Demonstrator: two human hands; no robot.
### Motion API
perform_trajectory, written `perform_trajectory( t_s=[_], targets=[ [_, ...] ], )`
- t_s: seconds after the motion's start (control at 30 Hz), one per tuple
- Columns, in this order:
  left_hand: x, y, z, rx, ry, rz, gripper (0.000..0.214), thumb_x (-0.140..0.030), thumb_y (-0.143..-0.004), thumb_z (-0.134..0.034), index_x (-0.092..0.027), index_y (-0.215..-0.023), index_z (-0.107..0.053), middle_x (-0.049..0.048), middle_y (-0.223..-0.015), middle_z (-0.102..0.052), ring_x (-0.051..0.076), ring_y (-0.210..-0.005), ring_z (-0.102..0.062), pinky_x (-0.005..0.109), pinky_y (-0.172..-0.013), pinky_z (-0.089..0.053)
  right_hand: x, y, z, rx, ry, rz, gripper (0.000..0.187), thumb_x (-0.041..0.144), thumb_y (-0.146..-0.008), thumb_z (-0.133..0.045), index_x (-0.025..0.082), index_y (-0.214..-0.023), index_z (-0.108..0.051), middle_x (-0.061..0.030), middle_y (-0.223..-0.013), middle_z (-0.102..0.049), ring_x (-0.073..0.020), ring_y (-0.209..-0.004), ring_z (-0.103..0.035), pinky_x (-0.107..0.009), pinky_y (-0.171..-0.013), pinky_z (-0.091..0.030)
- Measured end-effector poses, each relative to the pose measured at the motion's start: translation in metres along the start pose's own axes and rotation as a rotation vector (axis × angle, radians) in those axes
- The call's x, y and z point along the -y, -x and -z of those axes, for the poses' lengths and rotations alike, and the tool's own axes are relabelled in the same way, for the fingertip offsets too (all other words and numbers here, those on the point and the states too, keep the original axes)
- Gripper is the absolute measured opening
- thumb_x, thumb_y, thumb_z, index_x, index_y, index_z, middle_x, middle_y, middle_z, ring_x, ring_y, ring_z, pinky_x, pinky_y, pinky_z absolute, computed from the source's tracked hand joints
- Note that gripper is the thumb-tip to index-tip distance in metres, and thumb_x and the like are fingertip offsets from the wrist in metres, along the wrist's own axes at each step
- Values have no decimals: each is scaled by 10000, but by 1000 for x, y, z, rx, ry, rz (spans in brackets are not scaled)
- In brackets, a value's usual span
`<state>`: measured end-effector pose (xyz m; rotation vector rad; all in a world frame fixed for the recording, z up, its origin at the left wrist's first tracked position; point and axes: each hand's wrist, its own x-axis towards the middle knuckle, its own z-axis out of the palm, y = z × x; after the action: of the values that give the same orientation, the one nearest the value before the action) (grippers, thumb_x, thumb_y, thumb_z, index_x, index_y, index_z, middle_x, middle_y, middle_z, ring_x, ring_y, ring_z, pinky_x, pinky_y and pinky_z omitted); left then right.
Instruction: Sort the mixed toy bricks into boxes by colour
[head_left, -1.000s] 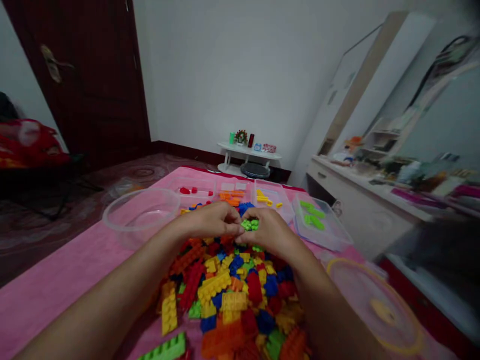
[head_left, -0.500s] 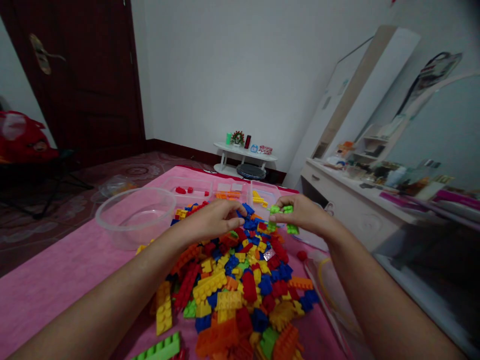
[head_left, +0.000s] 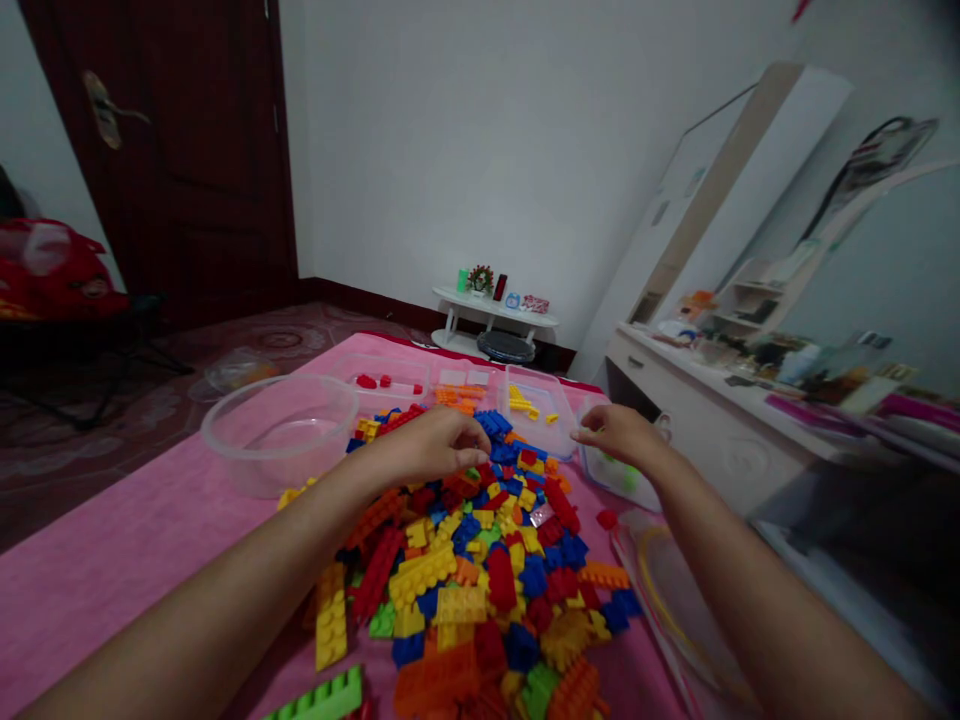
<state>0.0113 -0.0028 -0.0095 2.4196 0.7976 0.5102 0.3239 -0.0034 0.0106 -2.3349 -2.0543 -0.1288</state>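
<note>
My left hand [head_left: 441,443] hovers over the far side of a large heap of mixed toy building bricks [head_left: 480,545]. Its fingers are loosely bent, with a gap to the thumb, and no brick shows in it; blue bricks [head_left: 493,424] lie right beside the fingertips. Over the clear plastic box [head_left: 600,475] at the right is my right hand [head_left: 616,434], its fingers apart and nothing seen between them. Light green bricks [head_left: 630,478] show below it inside that box, partly hidden by the hand and wrist.
Other clear boxes at the back hold red bricks [head_left: 366,381], orange bricks [head_left: 459,396] and yellow bricks [head_left: 522,402]. A round clear tub [head_left: 279,470] stands left on the pink cloth [head_left: 142,560]. A clear lid with a yellow ring [head_left: 675,600] lies at right.
My right hand has moved slightly right and down over the right box and let go of the light green bricks. My left hand stays above the heap, nearly unmoved.
</note>
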Motion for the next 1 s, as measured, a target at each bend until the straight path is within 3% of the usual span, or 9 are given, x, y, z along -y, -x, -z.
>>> perform_trajectory(
  t_s=[0.1,0.23,0.4,0.6,0.73,0.87,1.0],
  targets=[
    [2,0,-2,5,-24,9,286,-317,-786,-501,-169,-958,-675,33,-812,-677,136,-691,-583,205,-615,-397,42,21,-2,55,-64,66,278,458,-733,-569,205,-792,-669,-60,-809,-684,-170,-735,-610,-244,-599,-373],
    [5,2,-3,13,-57,33,276,-303,-772,-522,-179,-965,-678,31,-838,-682,138,-708,-587,205,-643,-412,73,40,-23,167,-44,48,399,555,-679,-587,216,-879,-645,-82,-907,-670,-228,-810,-604,-279,-601,-364],
    [8,5,-3,71,-99,67,343,-318,-720,-600,-216,-1043,-657,32,-943,-681,159,-807,-602,206,-706,-425,85,49,-41,185,-253,183,379,502,-778,-492,181,-953,-592,-73,-910,-642,-192,-797,-578,-263,-631,-365],
    [10,9,-7,166,-225,58,468,-332,-609,-706,-229,-1061,-647,60,-1039,-659,211,-935,-587,245,-795,-419,104,61,-25,115,-459,352,244,308,-686,-610,195,-902,-599,-6,-798,-602,-146,-731,-535,-230,-623,-355],
    [9,9,-2,186,-213,6,415,-225,-603,-693,-220,-1018,-663,32,-957,-681,176,-851,-601,219,-751,-424,111,68,-17,88,-585,405,250,245,-642,-629,188,-884,-598,2,-784,-593,-129,-703,-521,-217,-609,-364],
    [10,11,10,142,-198,20,449,-142,-606,-645,-200,-1052,-653,29,-948,-680,150,-798,-596,195,-706,-428,109,68,-16,258,-774,411,353,229,-688,-565,180,-1037,-557,22,-691,-588,-103,-570,-495,-198,-515,-360],
    [12,12,19,103,-166,9,470,-72,-629,-557,-188,-1076,-643,36,-987,-674,145,-824,-598,198,-719,-434,107,65,-17,224,-731,480,250,156,-684,-521,170,-906,-636,-25,-836,-657,-137,-747,-578,-226,-667,-419]
  ],
)
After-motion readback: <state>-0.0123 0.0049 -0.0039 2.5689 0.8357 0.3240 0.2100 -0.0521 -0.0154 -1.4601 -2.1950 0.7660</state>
